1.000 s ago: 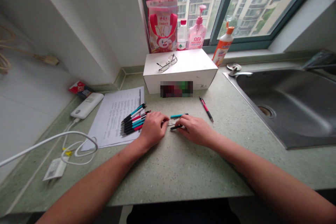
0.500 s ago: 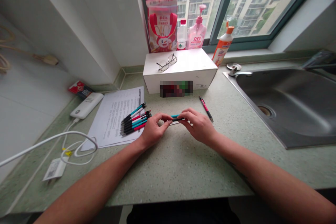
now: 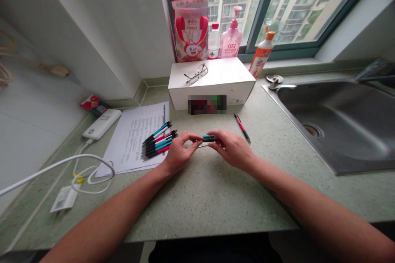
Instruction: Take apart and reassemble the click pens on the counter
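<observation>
Over the middle of the counter, my left hand (image 3: pixel 180 153) pinches the left end of a slim black pen piece (image 3: pixel 209 140) between thumb and fingertips. My right hand (image 3: pixel 235 148) has its thumb and fingers closed at the right end of the same piece, hiding that end. Just behind it shows a blue pen part (image 3: pixel 207 136), partly covered by my right fingers. A thin pale piece (image 3: pixel 203 145) lies on the counter below. Beside my left hand, several pens (image 3: pixel 159 144) in blue, red, white and black rest on printed sheets. A red and black pen (image 3: pixel 242 128) lies beyond my right hand.
A white box (image 3: pixel 212 79) with eyeglasses (image 3: pixel 196 74) on top stands behind my hands. Printed paper (image 3: pixel 129 135), a white power bank (image 3: pixel 102 124) and a charger (image 3: pixel 66 198) with its cable are at left. The steel sink (image 3: pixel 339 131) is at right.
My right fingers have shifted slightly on the pen piece, and more of the blue part shows behind it. My left hand and the pens on the paper have stayed put.
</observation>
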The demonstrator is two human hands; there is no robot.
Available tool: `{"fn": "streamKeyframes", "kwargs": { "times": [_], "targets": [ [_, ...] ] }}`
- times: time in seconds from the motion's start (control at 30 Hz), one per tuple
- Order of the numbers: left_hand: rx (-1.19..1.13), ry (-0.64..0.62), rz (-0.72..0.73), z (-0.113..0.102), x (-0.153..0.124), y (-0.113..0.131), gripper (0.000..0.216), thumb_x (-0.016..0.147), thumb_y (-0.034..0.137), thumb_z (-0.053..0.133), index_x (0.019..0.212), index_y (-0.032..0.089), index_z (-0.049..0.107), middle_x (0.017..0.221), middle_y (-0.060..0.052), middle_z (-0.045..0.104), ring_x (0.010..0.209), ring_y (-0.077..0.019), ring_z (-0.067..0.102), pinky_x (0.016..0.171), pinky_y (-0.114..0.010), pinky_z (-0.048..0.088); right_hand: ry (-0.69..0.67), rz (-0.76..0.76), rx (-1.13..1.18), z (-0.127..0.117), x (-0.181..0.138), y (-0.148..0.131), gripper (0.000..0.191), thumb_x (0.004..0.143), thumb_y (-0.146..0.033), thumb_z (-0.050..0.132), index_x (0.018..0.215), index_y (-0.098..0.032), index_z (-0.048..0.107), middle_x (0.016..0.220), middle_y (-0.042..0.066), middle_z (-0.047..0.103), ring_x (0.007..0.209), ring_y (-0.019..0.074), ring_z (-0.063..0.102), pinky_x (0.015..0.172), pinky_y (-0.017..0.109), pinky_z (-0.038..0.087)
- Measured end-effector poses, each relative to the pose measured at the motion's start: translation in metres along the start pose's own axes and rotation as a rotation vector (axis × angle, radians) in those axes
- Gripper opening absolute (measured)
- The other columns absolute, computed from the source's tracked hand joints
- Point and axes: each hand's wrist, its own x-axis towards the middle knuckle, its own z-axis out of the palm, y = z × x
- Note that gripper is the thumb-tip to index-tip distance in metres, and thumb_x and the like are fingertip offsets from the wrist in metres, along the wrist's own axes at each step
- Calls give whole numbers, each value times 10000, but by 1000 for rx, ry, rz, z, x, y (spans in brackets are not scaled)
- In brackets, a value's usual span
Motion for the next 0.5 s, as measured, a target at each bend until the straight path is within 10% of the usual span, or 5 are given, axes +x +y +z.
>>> {"fn": "streamKeyframes", "kwargs": {
  "times": [0.5],
  "targets": [
    [8, 23, -1, -1, 1, 1, 89, 899, 252, 698, 941, 182, 734, 881, -37, 743, 820, -172, 684, 791, -291, 540, -54, 52, -31, -1, 0, -2, 254, 1020, -386, 513, 1067, -173, 643, 896, 60, 695, 739, 168, 625, 655, 292, 413]
  ]
}}
